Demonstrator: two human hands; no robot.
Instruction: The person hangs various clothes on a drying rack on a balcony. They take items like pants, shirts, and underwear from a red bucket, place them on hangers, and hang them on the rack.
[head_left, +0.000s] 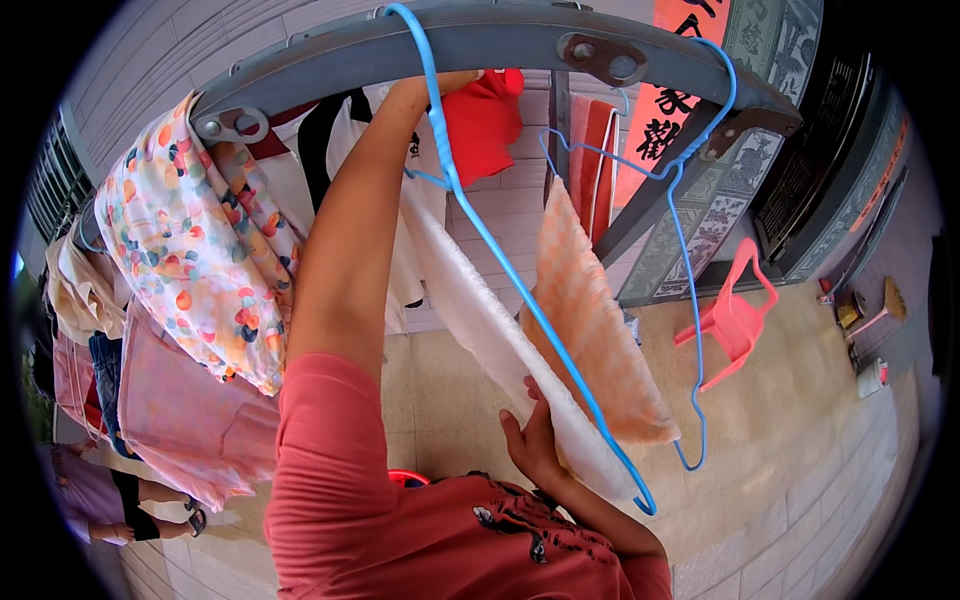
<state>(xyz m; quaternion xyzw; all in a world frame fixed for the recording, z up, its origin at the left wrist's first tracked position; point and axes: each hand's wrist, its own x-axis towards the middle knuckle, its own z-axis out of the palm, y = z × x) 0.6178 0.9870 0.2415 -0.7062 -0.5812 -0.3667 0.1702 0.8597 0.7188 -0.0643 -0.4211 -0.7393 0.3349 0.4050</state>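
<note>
My left arm reaches up past the metal rail, and my left hand (459, 79) is mostly hidden behind it, beside a red cloth (484, 127); its grip is unclear. Lower down, my right hand (534, 442) has thumb and fingers apart and lies against a white fluffy towel (480, 307). That towel hangs on a blue hanger (517, 277) hooked over the grey metal rail (487, 37). To its right, an orange-and-white checked towel (585, 322) hangs from a second blue hanger (690, 277).
A dotted floral cloth (195, 262) and a pink cloth (187, 397) hang at left. Behind the rail are white and black garments and a red striped towel (589, 165). A pink plastic chair (731, 322) and a broom (892, 300) stand at right. Another person (112, 495) is at lower left.
</note>
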